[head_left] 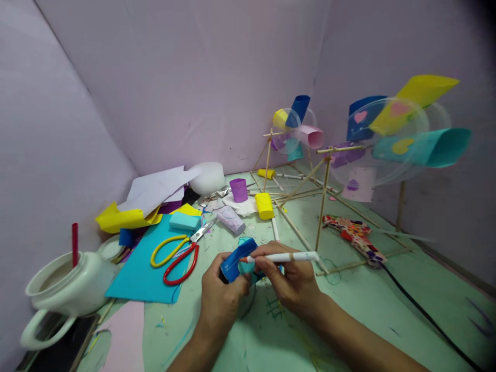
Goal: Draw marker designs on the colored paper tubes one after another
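Note:
My left hand (220,297) is wrapped around a small folded blue paper piece (236,261) with a teal patch on it. In my right hand (292,281) a white marker pen (290,257) is pinched, its orange tip at the blue paper; whether it touches I cannot tell. Left of my hands lie scissors (197,232) with one yellow and one red handle, partly on a turquoise sheet (143,268). Just beyond my hands are a lilac paper tube (231,220), a yellow paper tube (264,206) and a purple paper tube (238,190).
Two stick frames bear wheels of coloured paper tubes, the nearer wheel (399,139) at right. A patterned glue gun (354,237) trails a black cable (426,315). At left stand a white teapot (77,284) and paper scraps (155,188). A pink sheet (124,341) lies in front.

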A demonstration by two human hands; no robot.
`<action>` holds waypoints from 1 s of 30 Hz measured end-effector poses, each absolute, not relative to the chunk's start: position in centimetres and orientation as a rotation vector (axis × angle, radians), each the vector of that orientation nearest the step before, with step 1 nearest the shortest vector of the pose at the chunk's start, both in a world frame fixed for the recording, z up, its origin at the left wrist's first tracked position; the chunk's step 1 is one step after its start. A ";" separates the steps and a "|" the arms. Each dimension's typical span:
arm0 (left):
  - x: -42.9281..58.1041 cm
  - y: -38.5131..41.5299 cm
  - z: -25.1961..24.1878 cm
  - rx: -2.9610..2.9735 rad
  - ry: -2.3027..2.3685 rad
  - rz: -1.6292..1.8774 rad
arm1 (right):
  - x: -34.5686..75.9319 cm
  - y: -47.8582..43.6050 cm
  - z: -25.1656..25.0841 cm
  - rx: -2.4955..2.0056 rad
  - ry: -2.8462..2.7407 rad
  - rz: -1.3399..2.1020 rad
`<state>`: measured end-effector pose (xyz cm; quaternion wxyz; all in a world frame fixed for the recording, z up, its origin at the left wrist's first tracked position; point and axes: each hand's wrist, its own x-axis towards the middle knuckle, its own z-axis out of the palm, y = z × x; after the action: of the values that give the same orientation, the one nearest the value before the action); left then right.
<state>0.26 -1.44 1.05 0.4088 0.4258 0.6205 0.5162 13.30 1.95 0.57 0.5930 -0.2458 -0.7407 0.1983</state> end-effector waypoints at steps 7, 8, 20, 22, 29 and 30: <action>0.2 -1.4 0.9 1.060 1.564 1.327 | 13.3 2.0 0.5 -0.630 -1.662 0.539; 0.3 -1.4 0.9 1.059 1.568 1.331 | 13.3 2.0 0.5 -0.636 -1.655 0.546; 0.4 -1.4 0.9 1.050 1.574 1.356 | 13.2 2.0 0.3 -0.689 -1.622 0.551; 0.5 -1.4 0.9 1.051 1.577 1.370 | 13.3 2.0 0.3 -0.700 -1.644 0.538; 0.5 -1.4 1.0 1.062 1.583 1.354 | 13.3 2.0 0.3 -0.701 -1.690 0.513; 0.4 -1.4 1.0 1.063 1.587 1.353 | 13.3 2.0 0.3 -0.698 -1.699 0.498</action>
<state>0.44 -1.36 0.98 0.3899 0.4180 0.6243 0.5324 13.34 1.96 0.31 0.5804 -0.2986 -0.7270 0.2130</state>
